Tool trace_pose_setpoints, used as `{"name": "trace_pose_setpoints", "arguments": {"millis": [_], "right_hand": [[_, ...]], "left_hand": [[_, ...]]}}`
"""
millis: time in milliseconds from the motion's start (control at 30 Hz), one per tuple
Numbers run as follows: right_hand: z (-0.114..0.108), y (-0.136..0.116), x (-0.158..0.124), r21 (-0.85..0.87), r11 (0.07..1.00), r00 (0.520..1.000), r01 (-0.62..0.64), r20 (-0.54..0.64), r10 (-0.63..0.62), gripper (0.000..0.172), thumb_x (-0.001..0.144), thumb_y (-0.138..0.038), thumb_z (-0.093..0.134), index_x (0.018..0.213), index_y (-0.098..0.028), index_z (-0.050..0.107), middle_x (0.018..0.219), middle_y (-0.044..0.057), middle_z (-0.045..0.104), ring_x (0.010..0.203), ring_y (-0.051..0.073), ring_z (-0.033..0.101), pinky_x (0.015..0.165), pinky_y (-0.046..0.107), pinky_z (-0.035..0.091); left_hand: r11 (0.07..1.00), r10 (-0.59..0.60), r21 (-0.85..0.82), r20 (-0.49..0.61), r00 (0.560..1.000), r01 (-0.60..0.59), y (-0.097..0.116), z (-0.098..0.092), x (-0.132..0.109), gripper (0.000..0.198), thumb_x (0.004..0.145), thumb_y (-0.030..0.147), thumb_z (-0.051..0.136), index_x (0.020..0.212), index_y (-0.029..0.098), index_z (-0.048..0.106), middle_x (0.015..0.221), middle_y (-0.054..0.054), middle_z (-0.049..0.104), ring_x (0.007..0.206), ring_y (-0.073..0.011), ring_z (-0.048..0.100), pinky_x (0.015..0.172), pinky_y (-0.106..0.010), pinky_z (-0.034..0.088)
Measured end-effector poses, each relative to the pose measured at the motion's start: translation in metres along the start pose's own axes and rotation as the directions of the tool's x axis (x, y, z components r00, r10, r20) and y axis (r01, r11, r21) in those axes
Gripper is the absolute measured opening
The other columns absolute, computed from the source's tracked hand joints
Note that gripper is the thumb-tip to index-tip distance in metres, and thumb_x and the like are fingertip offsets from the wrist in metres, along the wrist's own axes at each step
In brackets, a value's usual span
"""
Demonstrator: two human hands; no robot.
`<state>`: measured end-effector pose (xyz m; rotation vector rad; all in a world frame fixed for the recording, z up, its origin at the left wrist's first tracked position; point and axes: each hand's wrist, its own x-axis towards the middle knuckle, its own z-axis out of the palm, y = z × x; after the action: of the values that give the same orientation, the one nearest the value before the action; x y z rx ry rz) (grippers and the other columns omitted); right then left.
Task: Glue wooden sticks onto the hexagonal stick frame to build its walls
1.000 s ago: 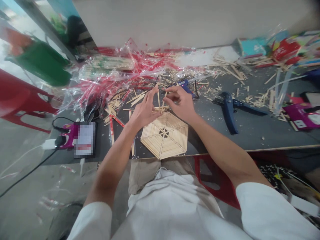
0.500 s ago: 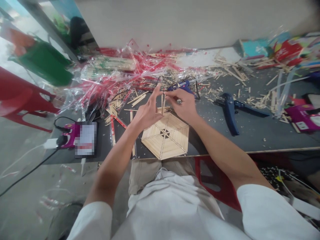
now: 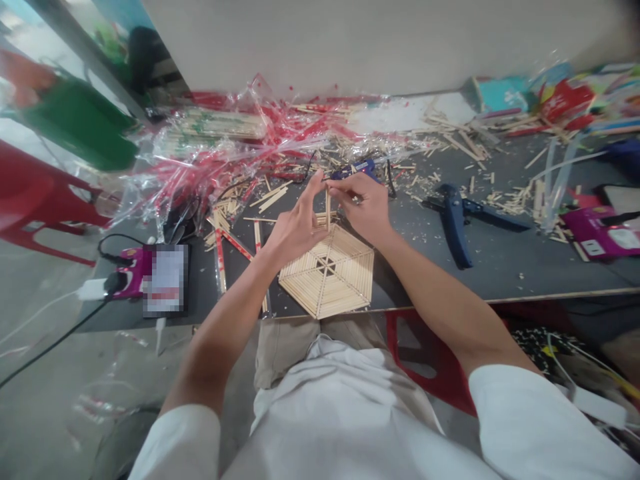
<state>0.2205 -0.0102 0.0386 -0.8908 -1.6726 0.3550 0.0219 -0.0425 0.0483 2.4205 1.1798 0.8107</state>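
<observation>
A person's right hand (image 3: 363,210) pinches an upright thin wooden stick (image 3: 327,210) between its fingers, just above a pale hexagonal stick frame (image 3: 327,270) on the dark grey counter (image 3: 450,283), the raised left hand (image 3: 297,227) beside it with fingers spread.

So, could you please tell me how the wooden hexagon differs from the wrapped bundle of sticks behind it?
The hexagon is a flat frame of sticks laid in nested rings with spokes around a dark centre, whereas the bundle is sticks packed side by side in one direction. The bundle sits in clear plastic, while the hexagon is unwrapped. The hexagon lies near the front edge of the table, and the bundle lies towards the back. Both are made of pale wooden sticks.
</observation>
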Motion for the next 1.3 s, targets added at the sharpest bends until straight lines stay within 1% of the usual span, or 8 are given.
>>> {"name": "trace_pose_setpoints", "arguments": {"millis": [200, 400, 500, 633, 833, 933, 1167, 1300], "right_hand": [[0.0004, 0.0009, 0.0007, 0.116, 0.991, 0.998, -0.066, -0.007, 0.067, 0.034, 0.094, -0.06, 0.073, 0.097, -0.028, 0.083, 0.086, 0.001, 0.073, 0.071, 0.012, 0.06, 0.065, 0.029, 0.048], [0.0026, 0.0062, 0.0016, 0.263, 0.913, 0.95, -0.313, 0.067, 0.306, 0.035, 0.084, -0.058, 0.082, 0.097, -0.026, 0.083, 0.081, -0.001, 0.073, 0.06, 0.01, 0.049, 0.058, 0.028, 0.043], [0.0024, 0.0081, 0.0031, 0.357, 0.855, 0.926, -0.376, 0.108, 0.362, 0.035, 0.079, -0.058, 0.086, 0.095, -0.026, 0.082, 0.081, -0.001, 0.074, 0.063, 0.011, 0.054, 0.06, 0.028, 0.047], [0.0009, 0.0071, 0.0048, 0.418, 0.824, 0.923, -0.383, 0.128, 0.364, 0.036, 0.075, -0.057, 0.09, 0.091, -0.026, 0.082, 0.088, 0.001, 0.077, 0.076, 0.013, 0.063, 0.072, 0.031, 0.054], [0.0018, 0.0069, 0.0045, 0.439, 0.834, 0.939, -0.336, 0.087, 0.333, 0.031, 0.074, -0.056, 0.091, 0.084, -0.027, 0.082, 0.085, -0.001, 0.077, 0.073, 0.013, 0.062, 0.073, 0.032, 0.053], [0.0038, 0.009, 0.004, 0.437, 0.844, 0.946, -0.311, 0.057, 0.319, 0.033, 0.073, -0.057, 0.091, 0.083, -0.028, 0.082, 0.085, -0.001, 0.076, 0.073, 0.013, 0.061, 0.072, 0.032, 0.052], [0.0047, 0.0069, 0.0039, 0.397, 0.854, 0.939, -0.337, 0.071, 0.337, 0.042, 0.071, -0.066, 0.088, 0.084, -0.027, 0.079, 0.08, -0.001, 0.072, 0.067, 0.012, 0.055, 0.065, 0.031, 0.047], [0.0034, 0.0032, 0.0043, 0.377, 0.856, 0.933, -0.355, 0.089, 0.348, 0.05, 0.069, -0.069, 0.088, 0.091, -0.026, 0.077, 0.077, -0.003, 0.068, 0.062, 0.01, 0.05, 0.06, 0.029, 0.043]], "left_hand": [[1.0, 0.017, -0.005, -0.019, 1.0, -0.017, 0.0003, 0.0024, -0.0002, 0.108, 0.097, 0.039, 0.066, 0.168, 0.033, -0.016, 0.171, -0.013, 0.04, 0.082, -0.0156, 0.07, 0.067, -0.034, 0.059], [0.998, 0.07, 0.0, -0.045, 0.997, -0.07, -0.0057, 0.0063, -0.0004, 0.1, 0.103, 0.048, 0.056, 0.166, 0.04, -0.022, 0.175, -0.012, 0.032, 0.088, -0.0177, 0.072, 0.071, -0.036, 0.062], [0.996, 0.093, -0.009, -0.058, 0.994, -0.094, -0.0063, 0.0054, 0.0002, 0.101, 0.103, 0.049, 0.058, 0.167, 0.038, -0.02, 0.173, -0.013, 0.035, 0.092, -0.0181, 0.073, 0.076, -0.036, 0.063], [0.994, 0.109, -0.005, -0.063, 0.992, -0.11, -0.0064, 0.0043, 0.0007, 0.1, 0.104, 0.046, 0.058, 0.167, 0.037, -0.018, 0.17, -0.013, 0.039, 0.09, -0.0171, 0.071, 0.074, -0.035, 0.063], [0.993, 0.114, 0.031, -0.051, 0.992, -0.113, -0.008, 0.0059, -0.0004, 0.106, 0.099, 0.03, 0.059, 0.166, 0.039, -0.023, 0.174, -0.01, 0.034, 0.092, -0.0185, 0.071, 0.072, -0.036, 0.063], [0.993, 0.11, 0.04, -0.032, 0.993, -0.109, -0.0076, 0.0058, -0.0007, 0.106, 0.099, 0.031, 0.058, 0.166, 0.04, -0.024, 0.175, -0.01, 0.03, 0.095, -0.0197, 0.071, 0.073, -0.037, 0.063], [0.995, 0.096, -0.016, -0.037, 0.995, -0.096, -0.0046, 0.0027, -0.0003, 0.102, 0.102, 0.036, 0.058, 0.167, 0.041, -0.02, 0.173, -0.01, 0.034, 0.091, -0.0183, 0.071, 0.071, -0.036, 0.063], [0.99, 0.141, 0.022, -0.036, 0.989, -0.14, -0.007, 0.0028, -0.0009, 0.102, 0.103, 0.041, 0.056, 0.165, 0.043, -0.025, 0.177, -0.009, 0.025, 0.105, -0.022, 0.072, 0.075, -0.037, 0.063]]}}
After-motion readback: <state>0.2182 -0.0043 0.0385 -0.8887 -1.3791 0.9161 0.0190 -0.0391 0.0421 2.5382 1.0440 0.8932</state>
